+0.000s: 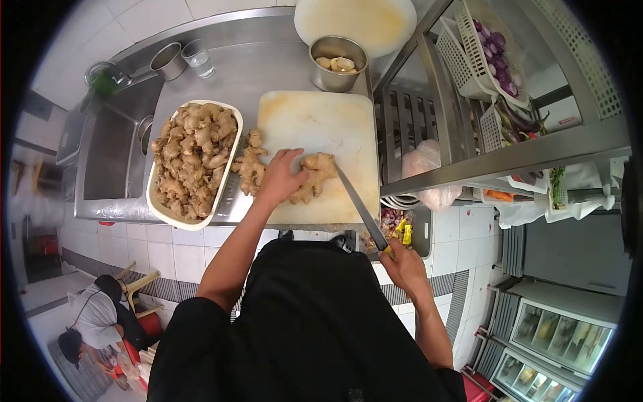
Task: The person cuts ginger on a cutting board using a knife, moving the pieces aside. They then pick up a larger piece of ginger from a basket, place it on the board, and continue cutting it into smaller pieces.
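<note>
On the white cutting board (318,124) lies a knobbly ginger root (320,164). My left hand (284,179) rests against its left side, fingers bent around its edge. My right hand (404,266) grips the handle of a long knife (360,206), whose tip touches the right end of the root. Another ginger piece (250,164) lies by the board's left edge, next to a cream tub (236,115) heaped with ginger. Pale peeled pieces (337,64) sit in a steel pot (337,84) behind the board.
A sink (120,144) is at the left, with a steel cup (168,61) and a glass (199,59) behind it. At the right, a metal shelf (495,165) holds baskets of onions (494,53) and eggplants. Another person (100,315) sits at the lower left.
</note>
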`<action>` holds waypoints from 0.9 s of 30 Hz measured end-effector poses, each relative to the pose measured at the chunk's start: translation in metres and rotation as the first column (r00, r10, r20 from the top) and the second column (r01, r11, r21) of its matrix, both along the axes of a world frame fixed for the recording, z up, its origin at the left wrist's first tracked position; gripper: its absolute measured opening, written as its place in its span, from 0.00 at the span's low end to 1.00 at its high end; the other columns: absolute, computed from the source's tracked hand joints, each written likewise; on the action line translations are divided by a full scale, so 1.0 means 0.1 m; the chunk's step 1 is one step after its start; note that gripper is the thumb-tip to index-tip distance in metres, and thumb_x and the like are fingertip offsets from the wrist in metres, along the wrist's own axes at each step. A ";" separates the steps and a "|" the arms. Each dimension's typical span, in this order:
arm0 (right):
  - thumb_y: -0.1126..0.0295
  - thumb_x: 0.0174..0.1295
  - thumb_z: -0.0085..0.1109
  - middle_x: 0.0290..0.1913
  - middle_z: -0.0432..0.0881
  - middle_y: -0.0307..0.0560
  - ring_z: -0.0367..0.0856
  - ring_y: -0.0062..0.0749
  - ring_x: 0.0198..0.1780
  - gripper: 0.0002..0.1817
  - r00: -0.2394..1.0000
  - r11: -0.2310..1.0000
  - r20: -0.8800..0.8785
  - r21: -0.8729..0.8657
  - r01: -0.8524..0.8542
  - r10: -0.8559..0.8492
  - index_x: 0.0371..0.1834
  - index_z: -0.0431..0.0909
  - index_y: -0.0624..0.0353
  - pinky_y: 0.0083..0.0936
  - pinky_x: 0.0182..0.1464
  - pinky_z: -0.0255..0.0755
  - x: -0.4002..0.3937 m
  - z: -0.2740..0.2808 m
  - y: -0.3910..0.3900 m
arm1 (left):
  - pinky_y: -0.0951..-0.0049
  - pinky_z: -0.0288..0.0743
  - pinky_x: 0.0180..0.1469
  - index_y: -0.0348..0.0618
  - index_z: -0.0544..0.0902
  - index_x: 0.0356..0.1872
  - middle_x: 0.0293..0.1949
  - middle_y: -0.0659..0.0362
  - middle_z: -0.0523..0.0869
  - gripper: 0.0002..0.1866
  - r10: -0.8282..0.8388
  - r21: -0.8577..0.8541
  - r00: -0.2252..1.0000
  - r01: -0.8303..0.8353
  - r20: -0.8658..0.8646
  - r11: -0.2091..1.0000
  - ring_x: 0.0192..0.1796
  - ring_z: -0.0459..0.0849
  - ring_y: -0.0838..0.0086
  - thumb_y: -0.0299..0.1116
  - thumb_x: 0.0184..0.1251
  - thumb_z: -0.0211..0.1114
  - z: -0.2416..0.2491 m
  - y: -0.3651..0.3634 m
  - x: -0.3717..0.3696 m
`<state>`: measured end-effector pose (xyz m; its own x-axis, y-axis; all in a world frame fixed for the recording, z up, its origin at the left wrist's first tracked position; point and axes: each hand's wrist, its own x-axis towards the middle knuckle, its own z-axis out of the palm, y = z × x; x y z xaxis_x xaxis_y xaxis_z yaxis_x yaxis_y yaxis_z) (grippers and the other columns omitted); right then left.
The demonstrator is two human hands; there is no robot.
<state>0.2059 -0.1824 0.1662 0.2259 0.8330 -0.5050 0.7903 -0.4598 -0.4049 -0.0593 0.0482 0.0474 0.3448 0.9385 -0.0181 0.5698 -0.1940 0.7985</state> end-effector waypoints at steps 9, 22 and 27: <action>0.54 0.71 0.59 0.38 0.88 0.66 0.86 0.68 0.46 0.23 0.977 0.979 0.065 -0.022 -0.201 0.202 0.62 0.77 0.58 0.58 0.50 0.77 0.07 0.01 0.12 | 0.55 0.70 0.72 0.44 0.78 0.70 0.66 0.50 0.81 0.34 -0.034 0.009 0.999 0.034 -0.004 0.999 0.68 0.77 0.47 0.34 0.60 0.71 -0.22 -0.20 -0.06; 0.58 0.71 0.57 0.36 0.87 0.65 0.88 0.64 0.42 0.17 0.883 0.907 0.212 -0.042 -0.419 0.418 0.50 0.74 0.61 0.59 0.47 0.79 0.08 0.12 0.36 | 0.53 0.72 0.64 0.46 0.84 0.59 0.56 0.50 0.84 0.20 -0.091 0.458 0.977 -0.007 0.192 0.889 0.59 0.80 0.51 0.37 0.66 0.70 0.07 -0.29 0.43; 0.60 0.72 0.55 0.37 0.88 0.66 0.88 0.65 0.43 0.15 0.892 0.917 0.214 -0.115 -0.382 0.399 0.50 0.74 0.62 0.58 0.48 0.79 -0.05 0.16 0.41 | 0.53 0.73 0.59 0.44 0.85 0.57 0.46 0.49 0.82 0.15 -0.313 0.402 0.908 0.186 0.279 0.896 0.54 0.80 0.51 0.39 0.78 0.61 0.25 -0.23 1.11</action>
<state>0.2008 -0.1410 0.1822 0.0053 0.8431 -0.5377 0.9786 -0.1150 -0.1707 0.0513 0.0248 0.0719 0.4940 0.7390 0.4580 0.1811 -0.6027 0.7771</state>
